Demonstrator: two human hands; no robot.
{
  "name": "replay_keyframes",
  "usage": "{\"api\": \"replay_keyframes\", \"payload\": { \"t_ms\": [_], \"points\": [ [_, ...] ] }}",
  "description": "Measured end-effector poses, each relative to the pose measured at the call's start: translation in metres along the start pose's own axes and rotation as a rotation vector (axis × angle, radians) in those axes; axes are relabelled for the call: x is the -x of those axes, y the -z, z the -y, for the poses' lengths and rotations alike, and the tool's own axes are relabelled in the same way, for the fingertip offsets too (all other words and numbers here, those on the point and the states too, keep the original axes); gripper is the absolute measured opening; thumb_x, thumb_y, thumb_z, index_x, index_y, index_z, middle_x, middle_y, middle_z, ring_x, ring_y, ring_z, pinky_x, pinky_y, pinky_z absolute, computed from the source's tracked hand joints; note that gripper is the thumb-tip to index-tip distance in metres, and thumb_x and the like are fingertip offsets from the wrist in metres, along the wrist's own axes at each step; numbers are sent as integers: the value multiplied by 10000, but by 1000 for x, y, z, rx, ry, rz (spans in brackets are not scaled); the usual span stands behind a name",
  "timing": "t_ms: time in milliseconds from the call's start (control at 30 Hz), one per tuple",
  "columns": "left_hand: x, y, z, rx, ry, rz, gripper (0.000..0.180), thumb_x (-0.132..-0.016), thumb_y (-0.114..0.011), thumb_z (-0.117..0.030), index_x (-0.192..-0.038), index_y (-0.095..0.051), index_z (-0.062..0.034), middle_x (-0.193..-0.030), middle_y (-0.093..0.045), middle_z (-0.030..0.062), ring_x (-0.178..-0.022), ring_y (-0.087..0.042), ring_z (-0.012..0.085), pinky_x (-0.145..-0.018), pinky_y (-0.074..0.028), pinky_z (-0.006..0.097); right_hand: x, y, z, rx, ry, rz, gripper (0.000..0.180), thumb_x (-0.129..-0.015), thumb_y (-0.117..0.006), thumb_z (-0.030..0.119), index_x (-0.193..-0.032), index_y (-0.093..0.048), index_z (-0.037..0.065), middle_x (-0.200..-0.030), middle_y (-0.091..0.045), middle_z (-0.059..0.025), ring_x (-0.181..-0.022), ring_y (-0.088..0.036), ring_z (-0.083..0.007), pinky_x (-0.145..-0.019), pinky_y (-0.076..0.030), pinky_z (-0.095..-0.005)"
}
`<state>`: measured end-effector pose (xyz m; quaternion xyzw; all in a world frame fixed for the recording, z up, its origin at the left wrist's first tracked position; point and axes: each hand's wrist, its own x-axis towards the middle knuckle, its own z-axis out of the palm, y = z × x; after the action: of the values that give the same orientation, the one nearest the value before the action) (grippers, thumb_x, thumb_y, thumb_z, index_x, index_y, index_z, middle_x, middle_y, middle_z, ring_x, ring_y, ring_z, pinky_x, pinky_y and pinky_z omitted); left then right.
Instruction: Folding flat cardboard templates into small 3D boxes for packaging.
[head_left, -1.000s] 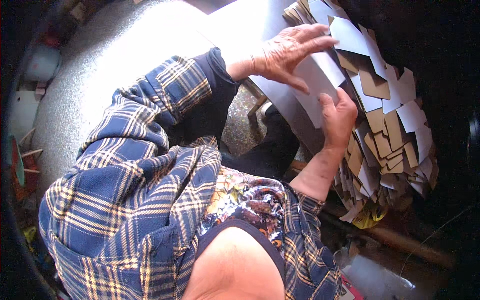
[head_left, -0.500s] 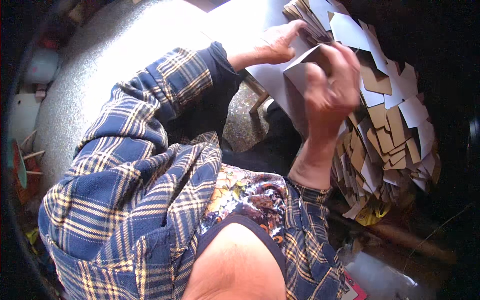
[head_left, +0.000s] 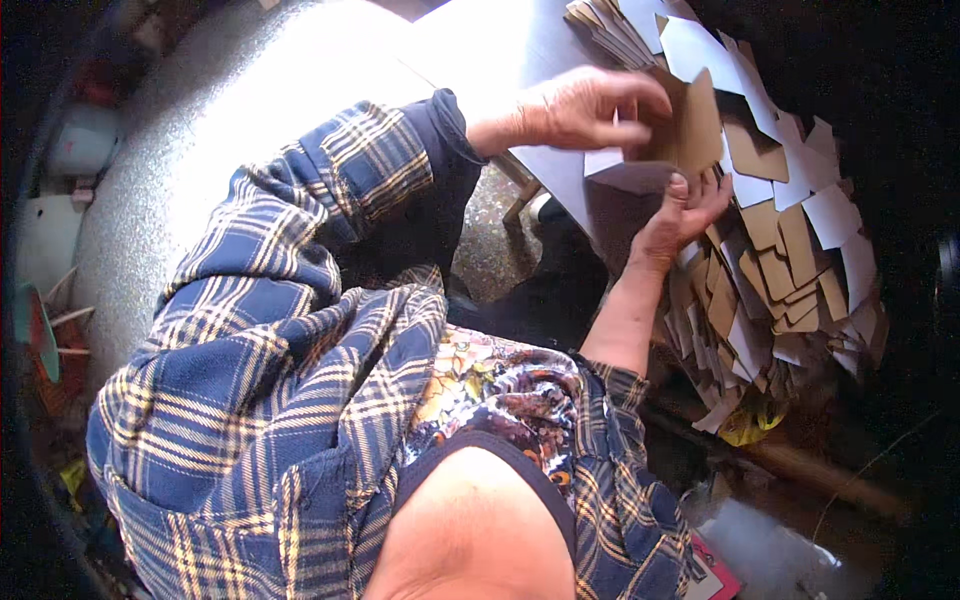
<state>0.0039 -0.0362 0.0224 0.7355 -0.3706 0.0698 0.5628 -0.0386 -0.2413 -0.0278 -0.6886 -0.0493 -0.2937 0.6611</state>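
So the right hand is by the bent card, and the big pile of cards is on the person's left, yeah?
Not quite: the pile of cards is on the person's right, as the head view shows. The right hand is by the bent card.

Along the left, a speckled floor (head_left: pixel 150 250) is spreading in pale grey, and strong light is washing its upper part nearly white. A pale rounded container (head_left: pixel 85 138) is standing near the left rim, and a whitish panel (head_left: pixel 52 240) is showing just below it. Farther down, a green object (head_left: pixel 38 330) is leaning beside some thin pale sticks (head_left: pixel 68 317), while a yellow scrap (head_left: pixel 73 480) is lying lower in the shadow. At the lower right, a yellow plastic bag (head_left: pixel 755 420) is bunching near a brown wooden bar (head_left: pixel 830 478). Below the bar, a translucent sheet (head_left: pixel 750 540) is glinting beside a pink-edged flat item (head_left: pixel 712 572).
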Motion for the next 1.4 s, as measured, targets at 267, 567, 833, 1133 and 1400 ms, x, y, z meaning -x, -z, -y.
{"api": "replay_keyframes", "payload": {
  "t_ms": [267, 567, 833, 1133, 1400],
  "points": [
    [-31, 24, 82, -145, 350, -163, 851, -728, -775, -379, -1403, -364, -63, -1177, -565, 175, -981, -586, 254, -856, -488, 344, 25, -35, 14, 387, 165, -22, 1139, -708, -648, 702, -1441, -118, 11, -1409, -248, -241, -1322, -295, -358, -1078, -273, -484],
    [-37, 12, 64, -508, 215, 361, 440, -877, -529, -247, -1280, -482, -76, -1137, -611, 167, -1016, -603, 323, -861, -485, 382, 15, -35, -5, 323, 162, -174, 830, -750, -680, 185, -1411, -219, -12, -1234, -472, -219, -1157, -474, -353, -1076, -305, -413],
    [-13, 15, 46, -371, -82, -164, 470, -809, -459, -41, -1278, -429, -35, -1189, -542, 242, -1112, -531, 391, -947, -437, 436, 5, -40, -11, 202, -42, 59, 567, -824, -561, 117, -1332, -383, -61, -1351, -457, -175, -1212, -452, -286, -1055, -309, -370],
    [-8, 13, 55, -321, -64, -98, 397, -874, -506, -176, -1242, -473, -30, -1174, -553, 253, -1099, -535, 412, -920, -443, 442, -7, -43, -26, 417, -144, 34, 404, -856, -533, 111, -1224, -539, -54, -1244, -575, -168, -1138, -533, -283, -1026, -347, -373],
    [-12, -2, 91, -453, 109, 12, 240, -872, -474, -185, -1008, -594, -28, -908, -642, 237, -819, -617, 433, -721, -505, 475, -5, -21, -42, 383, 17, 147, 529, -861, -610, 196, -1319, -461, -23, -1323, -510, -172, -1209, -477, -279, -1054, -312, -371]
  ]
}}
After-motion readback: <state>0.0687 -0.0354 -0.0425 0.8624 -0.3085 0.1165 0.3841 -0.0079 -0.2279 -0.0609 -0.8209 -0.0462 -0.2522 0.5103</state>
